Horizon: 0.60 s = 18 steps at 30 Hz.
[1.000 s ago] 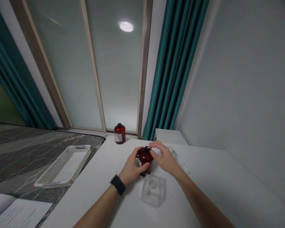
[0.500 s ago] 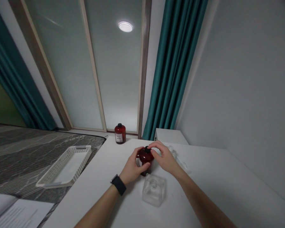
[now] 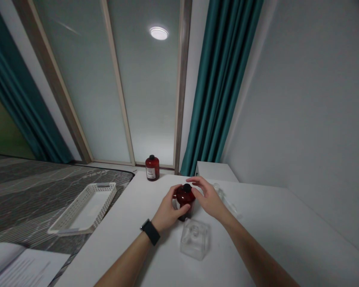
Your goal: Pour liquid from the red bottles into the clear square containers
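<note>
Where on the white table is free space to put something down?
Free: the table right of the right hand, and between the far red bottle and the left hand. Crowded: around the held red bottle and clear square container.

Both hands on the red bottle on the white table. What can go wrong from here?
1. The left hand grips the red bottle low while the right hand works by its black cap; a slip may tip it.
2. The clear square container sits just in front of the bottle and might get knocked by a wrist.
3. The clear item behind the right hand lies in its way when it pulls back.
</note>
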### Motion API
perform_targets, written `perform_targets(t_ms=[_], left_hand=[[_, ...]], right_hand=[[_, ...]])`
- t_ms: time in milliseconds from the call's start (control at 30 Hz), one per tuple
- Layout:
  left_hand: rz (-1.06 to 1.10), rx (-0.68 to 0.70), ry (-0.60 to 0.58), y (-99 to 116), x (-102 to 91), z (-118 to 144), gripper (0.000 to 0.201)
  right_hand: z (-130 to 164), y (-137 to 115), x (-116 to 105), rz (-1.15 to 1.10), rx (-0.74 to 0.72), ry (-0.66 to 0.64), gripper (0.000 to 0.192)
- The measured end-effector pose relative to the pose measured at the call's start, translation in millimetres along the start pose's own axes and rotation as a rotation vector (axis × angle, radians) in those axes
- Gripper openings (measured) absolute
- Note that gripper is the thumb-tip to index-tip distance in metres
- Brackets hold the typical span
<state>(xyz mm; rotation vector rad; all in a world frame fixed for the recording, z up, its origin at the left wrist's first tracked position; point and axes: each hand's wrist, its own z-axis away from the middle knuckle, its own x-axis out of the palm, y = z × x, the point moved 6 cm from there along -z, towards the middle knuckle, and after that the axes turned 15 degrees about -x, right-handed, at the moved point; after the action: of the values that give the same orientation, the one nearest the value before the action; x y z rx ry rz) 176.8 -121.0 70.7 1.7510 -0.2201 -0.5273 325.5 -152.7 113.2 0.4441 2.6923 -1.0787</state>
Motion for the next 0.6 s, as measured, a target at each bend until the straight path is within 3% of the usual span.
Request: perform_targets(t_ms=[367, 600], left_hand=[[0.013, -0.011, -0.034, -3.8, -4.4, -2.5, 0.061], [-0.028, -0.012, -0.019, -4.4, -8.6, -2.3, 0.062]], right_hand=[[0.8, -1.3, -1.6, 0.032, -0.017, 0.052, 0.024], [-1.6, -11.0, -1.8, 0.132, -0.061, 0.014, 0.022]])
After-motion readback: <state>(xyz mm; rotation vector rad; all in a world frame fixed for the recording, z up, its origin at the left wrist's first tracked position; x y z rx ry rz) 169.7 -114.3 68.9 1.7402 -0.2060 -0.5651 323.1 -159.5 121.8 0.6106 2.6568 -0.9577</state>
